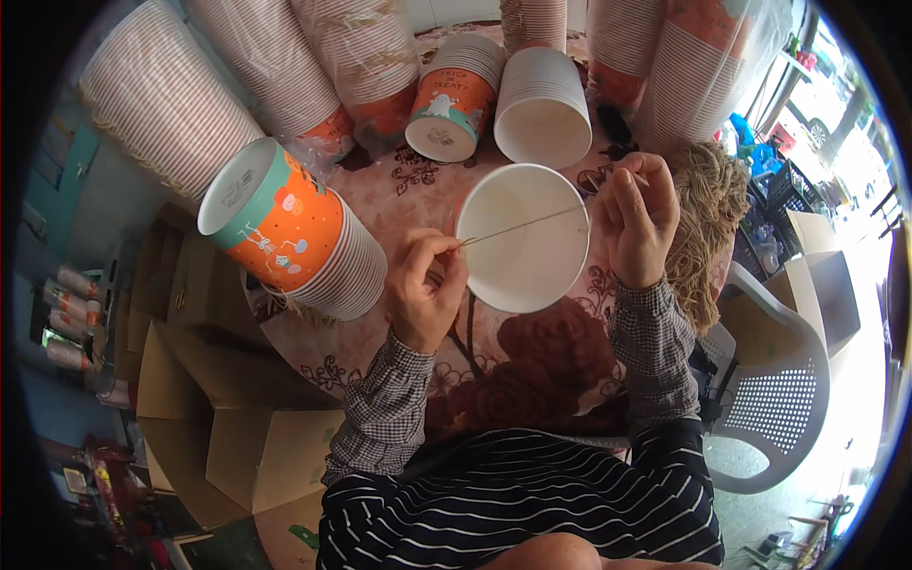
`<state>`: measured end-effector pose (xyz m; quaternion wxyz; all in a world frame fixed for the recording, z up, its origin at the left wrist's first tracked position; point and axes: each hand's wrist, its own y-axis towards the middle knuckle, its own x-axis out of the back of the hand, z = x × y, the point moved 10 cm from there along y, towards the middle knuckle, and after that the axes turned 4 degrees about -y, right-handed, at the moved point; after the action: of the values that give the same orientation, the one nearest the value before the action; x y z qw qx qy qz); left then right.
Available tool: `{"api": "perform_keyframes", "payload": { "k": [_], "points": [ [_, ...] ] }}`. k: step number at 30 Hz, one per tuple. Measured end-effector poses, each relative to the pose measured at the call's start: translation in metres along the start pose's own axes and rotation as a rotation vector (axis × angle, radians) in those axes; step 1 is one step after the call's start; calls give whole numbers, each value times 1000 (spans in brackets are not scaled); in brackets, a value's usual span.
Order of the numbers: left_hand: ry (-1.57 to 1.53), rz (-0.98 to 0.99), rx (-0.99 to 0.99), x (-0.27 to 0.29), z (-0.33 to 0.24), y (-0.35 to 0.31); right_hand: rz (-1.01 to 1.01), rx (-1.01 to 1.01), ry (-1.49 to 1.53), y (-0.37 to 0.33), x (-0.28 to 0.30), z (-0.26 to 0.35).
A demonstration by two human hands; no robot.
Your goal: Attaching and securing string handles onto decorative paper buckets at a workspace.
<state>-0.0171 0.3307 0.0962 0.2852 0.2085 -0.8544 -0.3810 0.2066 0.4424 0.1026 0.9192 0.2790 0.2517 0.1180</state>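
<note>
A thin tan string runs straight and taut between my hands. My left hand pinches one end of it near the left rim of a white paper bucket. At the bucket's right side my right hand is closed on the other end, a little higher. The bucket stands with its wide mouth facing up and its inside bare, and the string passes over that mouth. Beside my right hand lies a thick hank of tan strings. To the left of my left hand a stack of orange and green printed buckets lies tilted.
Tall bagged stacks of buckets line the far side of the round table, whose cloth is pink with dark roses. Two shorter stacks sit before them. An open cardboard box is at the left, a grey plastic chair at the right.
</note>
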Motion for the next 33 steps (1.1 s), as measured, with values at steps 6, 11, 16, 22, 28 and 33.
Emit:
{"api": "perform_keyframes", "payload": {
  "k": [6, 11, 16, 22, 28, 33],
  "points": [
    [-105, 49, 95, 9, 18, -7, 138, -54, -59, 34, -48, -7],
    [-237, 57, 36, 7, -2, -28, 277, -67, -102, 43, -65, -6],
    [34, 84, -266, 1, -40, -40, 216, -14, -370, 25, -35, 12],
    [118, 136, -318, -11, -42, -61, 417, 73, -1062, -22, 6, -2],
    [76, 153, -165, -16, -33, -49, 292, 45, -1028, -56, -1, 10],
    [0, 147, -165, -17, -31, -46, 613, 163, -978, -69, -69, 15]
  ]
}}
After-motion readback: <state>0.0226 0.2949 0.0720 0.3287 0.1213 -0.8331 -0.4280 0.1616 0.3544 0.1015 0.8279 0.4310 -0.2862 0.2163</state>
